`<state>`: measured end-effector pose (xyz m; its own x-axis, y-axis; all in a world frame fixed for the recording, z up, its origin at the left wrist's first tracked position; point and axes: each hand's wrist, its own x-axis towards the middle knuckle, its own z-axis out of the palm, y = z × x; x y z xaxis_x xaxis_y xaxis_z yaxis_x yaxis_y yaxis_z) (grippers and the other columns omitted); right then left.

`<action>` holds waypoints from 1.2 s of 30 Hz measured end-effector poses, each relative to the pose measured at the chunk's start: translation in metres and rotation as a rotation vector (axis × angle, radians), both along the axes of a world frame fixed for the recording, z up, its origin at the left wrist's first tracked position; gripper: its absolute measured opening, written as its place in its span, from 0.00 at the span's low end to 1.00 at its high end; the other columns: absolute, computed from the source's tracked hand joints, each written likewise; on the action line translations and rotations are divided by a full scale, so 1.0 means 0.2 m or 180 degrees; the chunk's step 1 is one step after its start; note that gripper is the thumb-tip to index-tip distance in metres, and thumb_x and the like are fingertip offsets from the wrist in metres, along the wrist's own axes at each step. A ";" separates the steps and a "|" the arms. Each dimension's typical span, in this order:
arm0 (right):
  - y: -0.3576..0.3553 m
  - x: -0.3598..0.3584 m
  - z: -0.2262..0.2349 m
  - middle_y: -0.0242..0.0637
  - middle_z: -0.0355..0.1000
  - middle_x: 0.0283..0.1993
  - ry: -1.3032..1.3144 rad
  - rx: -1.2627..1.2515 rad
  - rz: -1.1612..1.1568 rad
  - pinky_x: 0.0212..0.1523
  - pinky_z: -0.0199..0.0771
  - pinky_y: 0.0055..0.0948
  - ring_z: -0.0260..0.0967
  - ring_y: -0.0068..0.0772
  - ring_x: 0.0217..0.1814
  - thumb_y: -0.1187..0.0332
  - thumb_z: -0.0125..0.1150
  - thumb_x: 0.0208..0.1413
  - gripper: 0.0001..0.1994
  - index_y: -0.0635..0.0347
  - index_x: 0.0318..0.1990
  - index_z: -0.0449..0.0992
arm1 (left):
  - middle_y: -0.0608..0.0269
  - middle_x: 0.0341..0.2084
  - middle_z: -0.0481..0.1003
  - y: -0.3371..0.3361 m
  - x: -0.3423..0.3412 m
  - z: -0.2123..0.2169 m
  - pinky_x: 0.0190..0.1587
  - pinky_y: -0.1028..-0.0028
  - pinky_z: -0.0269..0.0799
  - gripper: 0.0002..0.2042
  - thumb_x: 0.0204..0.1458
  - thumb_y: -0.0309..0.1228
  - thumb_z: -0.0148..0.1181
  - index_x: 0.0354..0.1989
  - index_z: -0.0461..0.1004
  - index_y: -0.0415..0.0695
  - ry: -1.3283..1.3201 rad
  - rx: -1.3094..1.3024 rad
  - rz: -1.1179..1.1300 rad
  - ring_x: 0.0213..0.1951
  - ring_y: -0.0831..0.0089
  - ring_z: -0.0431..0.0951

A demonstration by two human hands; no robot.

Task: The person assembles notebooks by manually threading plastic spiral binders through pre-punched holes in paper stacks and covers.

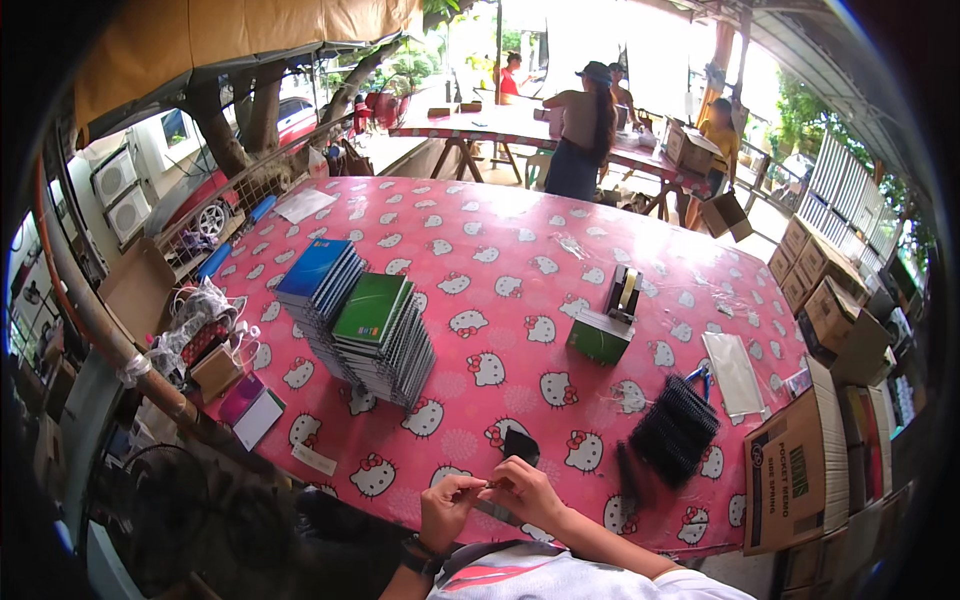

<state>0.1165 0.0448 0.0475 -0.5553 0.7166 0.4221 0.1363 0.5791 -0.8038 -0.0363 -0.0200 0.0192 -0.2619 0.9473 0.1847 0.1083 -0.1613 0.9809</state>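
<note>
Close to my body, at the table's near edge, my left hand (450,512) and my right hand (528,494) meet with their fingertips pinched together. Whatever sits between those fingertips is too small to make out. Just beyond my right hand lies a small black piece (521,447) on the pink tablecloth (455,365). A bundle of black spiral binding coils (676,432) is to the right of my hands, with a single dark coil strip (627,478) beside it. Pliers with blue handles (703,381) lie partly behind the bundle.
Two tall stacks of spiral notebooks, blue-topped (322,270) and green-topped (374,308), stand left of centre. A tape dispenser (624,294) sits by a small green pile (600,338). Cardboard boxes (795,470) line the right. People (583,125) are at a far table.
</note>
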 end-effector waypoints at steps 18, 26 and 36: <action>-0.01 0.00 0.03 0.43 0.69 0.32 -0.0124 0.0170 -0.0115 0.33 0.70 0.32 0.70 0.44 0.34 0.75 0.53 0.54 0.04 0.63 0.36 0.70 | 0.58 0.35 0.75 0.02 0.03 0.13 0.39 0.72 0.69 0.16 0.49 0.34 0.62 0.43 0.69 0.41 0.1502 0.0331 0.0506 0.37 0.74 0.74; 0.11 0.00 0.17 0.36 0.69 0.44 0.1483 -0.1502 -0.0146 0.43 0.65 0.24 0.65 0.23 0.41 0.60 0.47 0.63 0.15 0.62 0.47 0.68 | 0.65 0.35 0.69 0.17 -0.06 0.06 0.43 0.78 0.62 0.18 0.56 0.38 0.55 0.48 0.63 0.40 -0.1383 0.0417 0.0520 0.38 0.77 0.67; 0.18 0.10 -0.39 0.49 0.47 0.65 -0.2270 0.0486 -0.0752 0.61 0.47 0.52 0.43 0.56 0.66 0.55 0.71 0.33 0.36 0.38 0.56 0.65 | 0.55 0.41 0.70 0.91 -0.82 0.71 0.42 0.65 0.70 0.08 0.52 0.27 0.53 0.40 0.72 0.42 0.4073 0.0917 0.2383 0.42 0.58 0.71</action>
<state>0.1365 0.0816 -0.0308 -0.5697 0.8126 0.1228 0.7260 0.5676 -0.3882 -0.2002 0.1615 0.1614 -0.1771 0.5646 0.8061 0.9823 0.1517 0.1096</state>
